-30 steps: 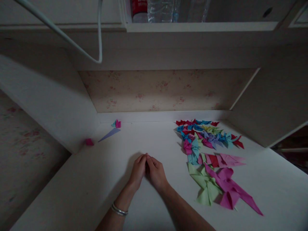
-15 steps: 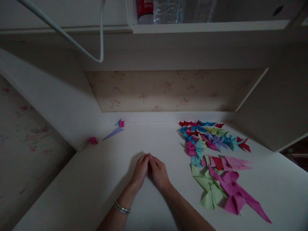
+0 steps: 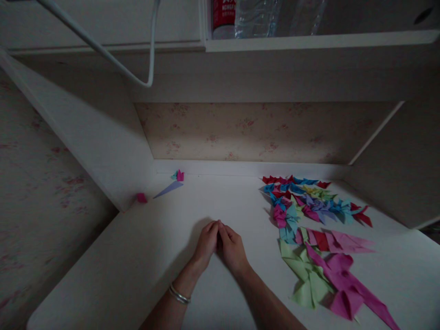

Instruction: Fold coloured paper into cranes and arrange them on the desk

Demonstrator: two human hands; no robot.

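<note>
My left hand and my right hand meet at the fingertips over the middle of the white desk. Both are closed, fingers curled inward and thumbs side by side. Whatever lies between them, if anything, is hidden by the fingers. To the right of my hands, the closest folded papers are a light green paper piece and a large magenta paper piece. A silver bangle circles my left wrist.
Rows of small coloured origami pieces cover the desk's right side. At the back left lie a purple paper strip, a small magenta-and-teal piece and a pink piece. A white cable hangs above; bottles stand on the shelf.
The whole view has shifted slightly, so the desk and papers appear a little further right. My hands stay together in the same closed pose.
</note>
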